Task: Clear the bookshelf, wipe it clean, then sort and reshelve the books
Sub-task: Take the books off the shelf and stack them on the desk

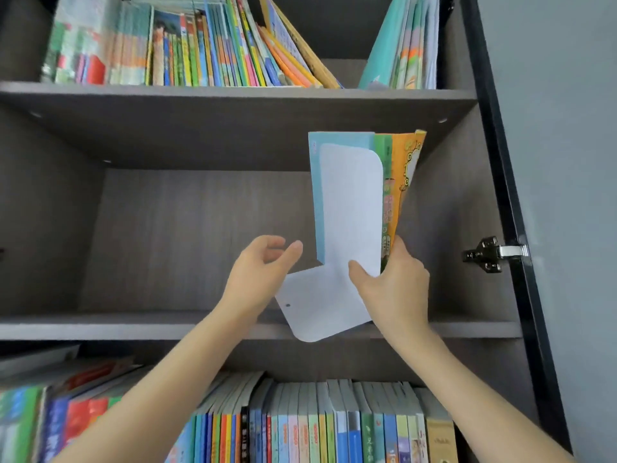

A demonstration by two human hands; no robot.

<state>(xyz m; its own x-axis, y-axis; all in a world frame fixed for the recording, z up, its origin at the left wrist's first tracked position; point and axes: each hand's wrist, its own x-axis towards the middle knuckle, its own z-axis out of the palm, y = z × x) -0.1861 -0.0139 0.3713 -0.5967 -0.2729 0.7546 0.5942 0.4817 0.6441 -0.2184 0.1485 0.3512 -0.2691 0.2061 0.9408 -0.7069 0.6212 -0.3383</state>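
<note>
The middle shelf of a dark grey bookshelf holds only a small bundle of thin books, light blue, green and orange, together with a white L-shaped bookend. My right hand grips the bottom of the books and the bookend's upright, thumb on the white plate, fingers behind the orange cover. The bookend's foot juts out over the shelf's front edge. My left hand hovers just left of the bookend with loosely curled fingers, holding nothing.
The upper shelf carries many colourful books, some leaning, and a teal group at the right. The lower shelf is packed with upright books. A door hinge sits on the right side panel.
</note>
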